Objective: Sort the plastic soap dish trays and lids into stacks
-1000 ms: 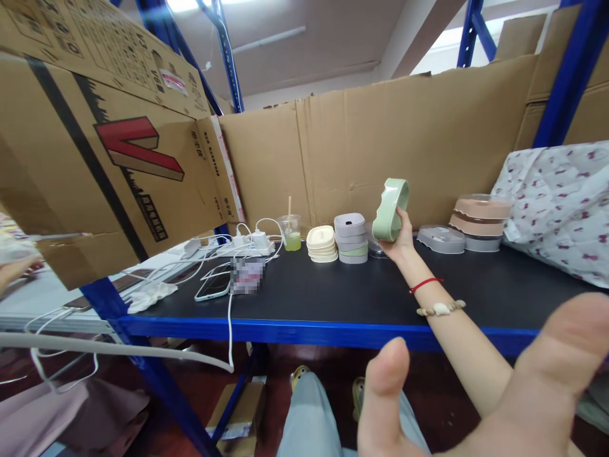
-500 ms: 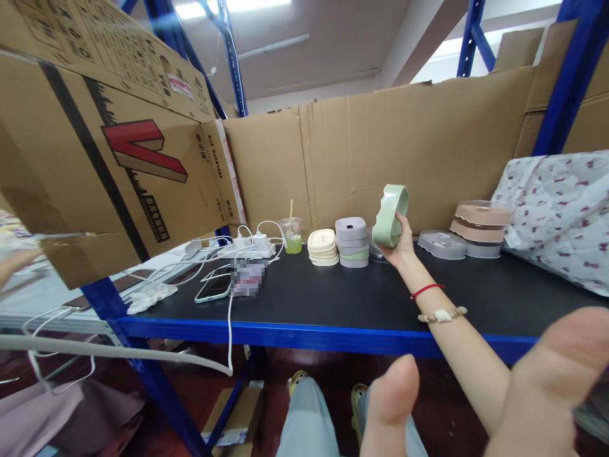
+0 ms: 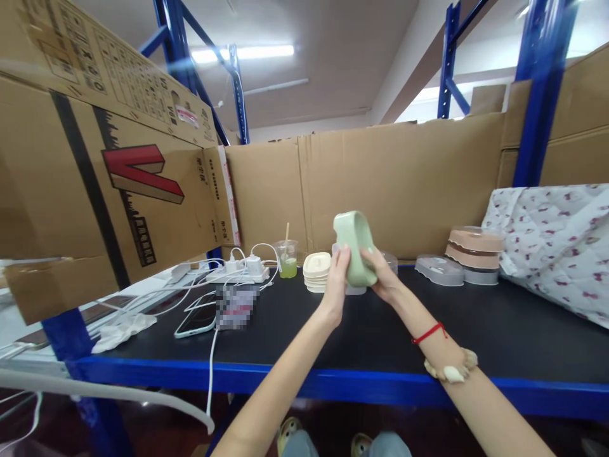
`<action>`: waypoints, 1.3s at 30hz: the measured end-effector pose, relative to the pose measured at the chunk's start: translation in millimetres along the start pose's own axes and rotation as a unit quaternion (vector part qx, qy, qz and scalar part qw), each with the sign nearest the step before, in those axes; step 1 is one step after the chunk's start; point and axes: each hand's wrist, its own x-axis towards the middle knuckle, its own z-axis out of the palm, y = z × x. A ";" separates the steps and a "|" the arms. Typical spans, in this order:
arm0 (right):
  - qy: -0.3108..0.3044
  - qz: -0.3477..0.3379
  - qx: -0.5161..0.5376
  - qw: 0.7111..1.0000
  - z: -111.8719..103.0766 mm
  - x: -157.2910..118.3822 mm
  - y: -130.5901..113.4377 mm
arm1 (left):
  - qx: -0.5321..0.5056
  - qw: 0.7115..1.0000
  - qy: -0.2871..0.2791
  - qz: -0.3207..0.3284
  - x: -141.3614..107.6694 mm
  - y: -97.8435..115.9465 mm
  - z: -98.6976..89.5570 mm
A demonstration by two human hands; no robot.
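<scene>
A light green plastic container with a wavy edge is held up on its side above the black tabletop, in front of the cardboard wall. My left hand grips its left side, fingers against the outer wall. On the other side my right hand is closed on its rim, and a red string and a beaded bracelet circle that wrist. Just behind the container, a pale lavender stack is mostly hidden. To the left of it stands a stack of cream square containers.
A cup of green drink with a straw stands near a white power strip and cables. A phone lies at front left. On the right are a clear-lidded grey container, stacked peach containers and a patterned cloth bag.
My right hand has brought the green container left and nearer. My left hand has come onto it. Blurred skin-coloured shapes close to the camera are gone, and the view has tilted up.
</scene>
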 end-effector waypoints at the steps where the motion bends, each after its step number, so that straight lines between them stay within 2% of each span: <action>1: -0.006 -0.023 -0.045 0.999 1.1 -0.2 3.2 | -0.023 0.999 -0.023 -0.038 4.6 1.0 -3.0; 4: 0.038 -0.139 -0.203 0.969 0.0 1.0 13.4 | -0.056 0.993 -0.037 -0.093 9.8 5.1 -7.2; 7: 0.066 -0.250 -0.293 0.920 -5.1 1.4 22.6 | -0.056 0.995 -0.026 -0.080 12.3 11.0 -6.6; 11: -0.023 -0.327 -0.323 0.888 -8.3 -1.2 31.9 | -0.036 0.998 -0.043 -0.030 22.3 18.5 -3.2; 13: -0.045 -0.343 -0.340 0.875 -7.4 -2.0 34.3 | -0.015 0.998 -0.055 0.005 28.2 19.4 -3.3; 15: -0.035 -0.337 -0.353 0.872 -5.8 -2.0 35.2 | 0.003 0.998 -0.066 0.013 32.4 18.2 -5.9; 18: -0.028 -0.309 -0.353 0.882 -3.6 -1.6 35.1 | 0.001 0.997 -0.081 -0.017 34.5 14.9 -13.7; 22: -0.031 -0.303 -0.308 0.901 -1.6 -1.8 33.3 | -0.027 0.997 -0.061 -0.049 35.6 15.8 -26.8; 25: 0.033 -0.317 -0.279 0.906 -2.2 -0.7 27.1 | -0.052 0.996 -0.060 -0.039 39.9 23.4 -37.2; 27: 0.113 -0.347 -0.297 0.882 -4.5 2.1 20.9 | -0.066 0.997 -0.042 -0.023 44.3 29.9 -44.6; 30: 0.193 -0.376 -0.344 0.838 -9.6 10.7 13.6 | -0.075 0.997 0.033 -0.003 50.1 36.6 -55.3; 32: 0.198 -0.358 -0.385 0.827 -11.7 18.8 12.2 | -0.070 0.995 0.075 0.012 52.5 37.6 -60.7; 35: 0.186 -0.286 -0.467 0.816 -8.3 31.1 12.7 | -0.066 0.992 0.104 0.017 54.5 34.8 -65.1; 39: 0.188 -0.174 -0.591 0.765 7.7 39.1 10.3 | -0.039 0.986 0.164 -0.015 59.1 27.2 -68.2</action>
